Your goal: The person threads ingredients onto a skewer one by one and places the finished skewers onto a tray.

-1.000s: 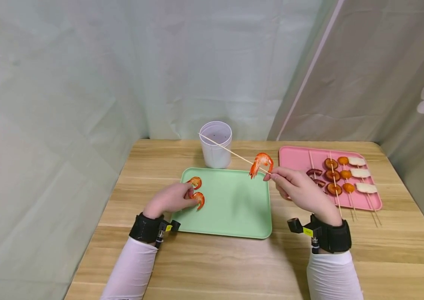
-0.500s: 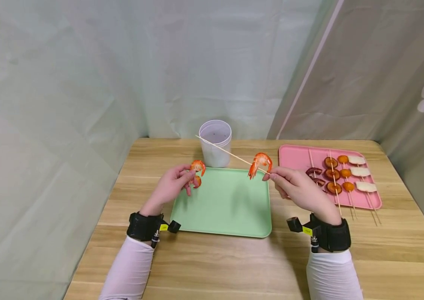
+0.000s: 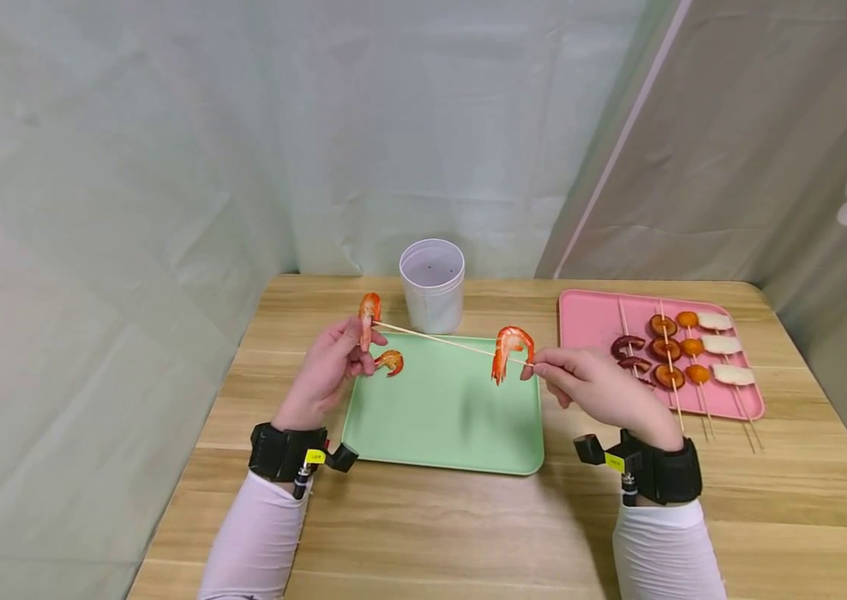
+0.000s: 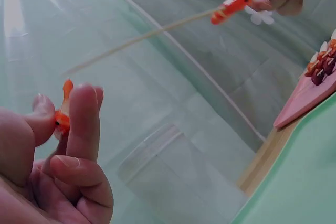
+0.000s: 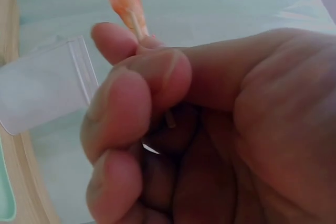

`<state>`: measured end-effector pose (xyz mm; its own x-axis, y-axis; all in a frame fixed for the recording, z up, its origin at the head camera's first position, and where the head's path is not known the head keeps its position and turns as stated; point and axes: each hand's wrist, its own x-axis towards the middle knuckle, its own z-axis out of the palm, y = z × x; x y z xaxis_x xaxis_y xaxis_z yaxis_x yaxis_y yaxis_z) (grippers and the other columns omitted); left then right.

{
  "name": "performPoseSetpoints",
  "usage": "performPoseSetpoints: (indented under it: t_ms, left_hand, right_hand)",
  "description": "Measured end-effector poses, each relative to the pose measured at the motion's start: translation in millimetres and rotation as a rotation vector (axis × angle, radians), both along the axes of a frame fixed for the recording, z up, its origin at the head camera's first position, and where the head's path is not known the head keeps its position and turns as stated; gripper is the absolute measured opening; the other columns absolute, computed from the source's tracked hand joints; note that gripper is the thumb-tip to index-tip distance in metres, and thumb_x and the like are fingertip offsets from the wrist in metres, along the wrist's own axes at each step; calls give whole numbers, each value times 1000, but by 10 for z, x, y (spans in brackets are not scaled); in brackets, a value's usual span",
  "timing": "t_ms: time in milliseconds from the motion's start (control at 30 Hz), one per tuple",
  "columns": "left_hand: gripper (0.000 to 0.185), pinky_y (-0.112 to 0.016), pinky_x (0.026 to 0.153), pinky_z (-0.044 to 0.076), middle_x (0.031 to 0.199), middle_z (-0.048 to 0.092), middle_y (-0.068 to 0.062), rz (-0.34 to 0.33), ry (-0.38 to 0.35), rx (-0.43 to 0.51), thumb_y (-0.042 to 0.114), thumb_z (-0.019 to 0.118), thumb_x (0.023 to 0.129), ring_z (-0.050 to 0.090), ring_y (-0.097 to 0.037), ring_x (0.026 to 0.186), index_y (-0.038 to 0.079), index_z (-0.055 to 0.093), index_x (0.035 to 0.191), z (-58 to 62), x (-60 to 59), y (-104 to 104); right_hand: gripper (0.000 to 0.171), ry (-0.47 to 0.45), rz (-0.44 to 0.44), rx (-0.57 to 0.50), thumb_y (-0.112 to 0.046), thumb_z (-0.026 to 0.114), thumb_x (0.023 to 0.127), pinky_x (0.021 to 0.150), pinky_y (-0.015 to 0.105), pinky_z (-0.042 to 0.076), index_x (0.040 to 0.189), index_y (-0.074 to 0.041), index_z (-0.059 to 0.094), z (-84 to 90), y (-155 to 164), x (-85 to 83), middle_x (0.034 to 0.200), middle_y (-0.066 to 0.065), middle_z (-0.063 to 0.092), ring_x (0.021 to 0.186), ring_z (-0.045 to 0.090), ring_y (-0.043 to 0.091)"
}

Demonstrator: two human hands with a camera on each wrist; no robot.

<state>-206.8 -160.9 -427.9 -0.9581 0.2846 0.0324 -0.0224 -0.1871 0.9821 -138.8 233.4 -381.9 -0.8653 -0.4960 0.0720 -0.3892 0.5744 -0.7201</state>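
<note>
My right hand (image 3: 599,383) pinches a thin wooden skewer (image 3: 438,339) near its near end. Close to those fingers, one orange shrimp (image 3: 504,346) is threaded on the skewer; part of it also shows in the right wrist view. Between thumb and fingers, my left hand (image 3: 320,367) holds a second shrimp (image 3: 368,308) up above the tray's far left corner. In the head view the skewer's tip overlaps this held shrimp; in the left wrist view the tip hovers right by its upper end. Below the left fingers, a third shrimp (image 3: 392,362) lies on the green tray (image 3: 438,417).
A whitish plastic tub (image 3: 434,304) stands behind the green tray. On the right, a pink tray (image 3: 583,321) carries loaded skewers: dark curled pieces, mushroom-like slices (image 3: 666,349), orange balls (image 3: 691,348) and white pieces (image 3: 719,345). Curtains hang behind the wooden table (image 3: 423,533).
The left hand has picked up a shrimp from the green tray and raised it to the skewer's tip. The right hand has lowered and tilted the skewer flatter.
</note>
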Motion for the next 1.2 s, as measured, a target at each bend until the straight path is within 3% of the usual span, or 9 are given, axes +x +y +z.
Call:
performPoseSetpoints:
  t_ms: [233, 533, 700, 967, 1200]
  left_hand:
    - [40, -18, 52, 40, 94, 76, 0, -47, 50, -6, 35, 49, 115, 65, -9, 59, 13, 63, 85, 29, 38, -12]
    - [40, -20, 52, 37, 93, 76, -1, -77, 77, -44, 31, 51, 115, 64, -10, 58, 11, 59, 82, 56, 54, 8]
    - [32, -21, 53, 39, 91, 76, -4, -45, 72, -95, 26, 54, 115, 64, -12, 57, 8, 62, 90, 85, 69, 29]
    - [20, -22, 52, 44, 86, 75, -10, -14, 49, -119, 18, 60, 111, 63, -15, 54, 0, 63, 103, 96, 95, 55]
    - [15, -23, 50, 43, 81, 75, -9, 10, 66, -98, 17, 67, 108, 59, -14, 49, 4, 70, 99, 103, 125, 89]
  right_hand:
    - [22, 26, 22, 54, -16, 52, 115, 70, 31, 49, 108, -19, 73, -10, -18, -3, 66, -13, 50, 61, 52, 8]
    - [21, 12, 9, 48, -15, 53, 114, 72, 32, 50, 110, -17, 74, -16, -20, -2, 66, -12, 51, 61, 55, 11]
    - [21, 2, 12, 55, -16, 53, 115, 70, 32, 50, 109, -18, 73, -6, -6, 1, 65, -11, 50, 60, 58, 16]
    - [20, -2, -4, 85, -18, 54, 114, 66, 31, 49, 108, -17, 73, 16, 24, 19, 65, -11, 48, 59, 52, 9]
    - [22, -10, -46, 105, -23, 55, 114, 58, 30, 44, 111, -18, 76, 35, 14, 26, 65, -9, 50, 57, 49, 10]
